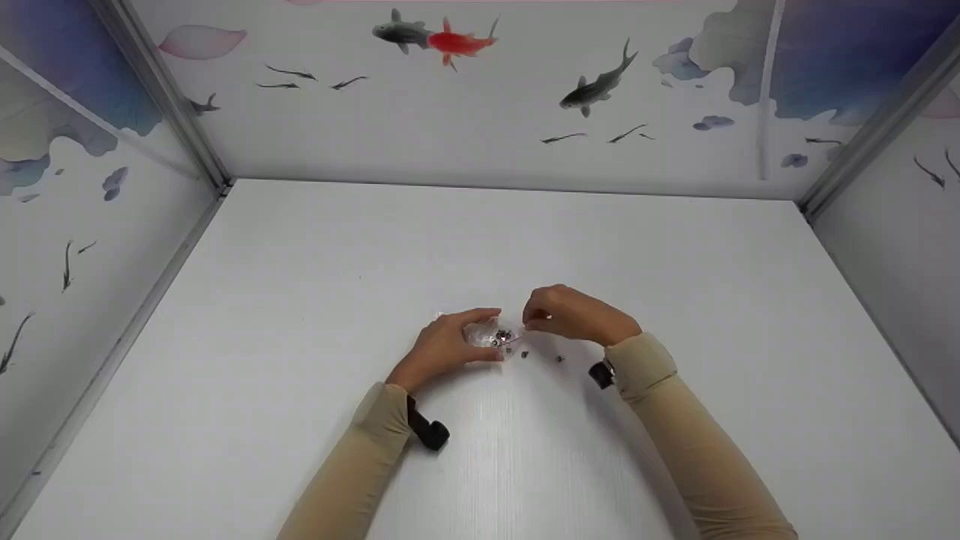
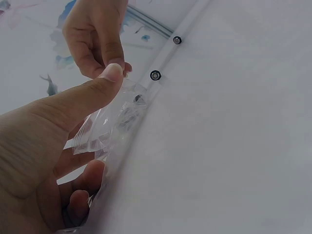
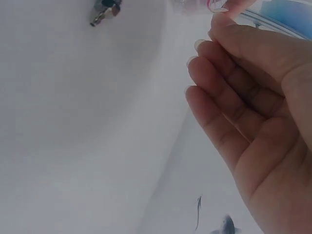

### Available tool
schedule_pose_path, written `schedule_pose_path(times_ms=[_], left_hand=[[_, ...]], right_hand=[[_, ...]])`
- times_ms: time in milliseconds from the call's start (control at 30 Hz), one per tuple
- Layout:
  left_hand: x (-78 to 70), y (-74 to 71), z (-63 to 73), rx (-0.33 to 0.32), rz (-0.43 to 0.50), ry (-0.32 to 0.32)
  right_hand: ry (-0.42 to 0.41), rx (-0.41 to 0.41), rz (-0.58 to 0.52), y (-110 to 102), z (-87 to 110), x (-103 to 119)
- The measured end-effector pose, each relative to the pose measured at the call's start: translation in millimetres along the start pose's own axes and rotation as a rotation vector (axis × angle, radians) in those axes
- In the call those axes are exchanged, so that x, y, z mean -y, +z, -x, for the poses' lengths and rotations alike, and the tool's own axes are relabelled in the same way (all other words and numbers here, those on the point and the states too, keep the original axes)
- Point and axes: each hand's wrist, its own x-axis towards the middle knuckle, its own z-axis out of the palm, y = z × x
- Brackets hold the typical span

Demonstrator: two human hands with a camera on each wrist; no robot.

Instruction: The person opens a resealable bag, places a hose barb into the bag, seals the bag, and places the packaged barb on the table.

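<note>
A small clear plastic bag with several small dark metal pieces in it lies near the middle of the white table. My left hand holds the bag, thumb and fingers curved round its sides. From the right, my right hand pinches the bag's edge between thumb and forefinger; its other fingers are bent loosely in the right wrist view. Two loose screw-like pieces, one nearer and one farther, rest on the table beside the bag. Part of the bag is hidden behind my left thumb.
A white tabletop spreads around the hands. Panels with painted fish, such as the back wall, enclose it at the back and sides. Black straps with a small device sit at the wrists.
</note>
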Motion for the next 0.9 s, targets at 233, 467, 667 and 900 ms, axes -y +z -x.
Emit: schedule_pose_path(times_ms=[233,467,667,900], left_hand=[[0.7,0.4,-0.6,0.009,-0.007,-0.003],[-0.2,-1.3,-0.2,0.007,0.011,-0.006],[0.1,-0.5,-0.6,0.006,0.010,-0.010],[-0.3,0.0,-0.2,0.009,0.015,-0.013]], right_hand=[[-0.018,-0.010,0.014,-0.1,-5.7,4.2],[-0.044,-0.014,0.018,-1.9,-10.2,10.7],[-0.054,-0.009,0.010,-0.6,-13.6,14.5],[-0.075,-0.011,0.004,0.9,-15.2,16.6]])
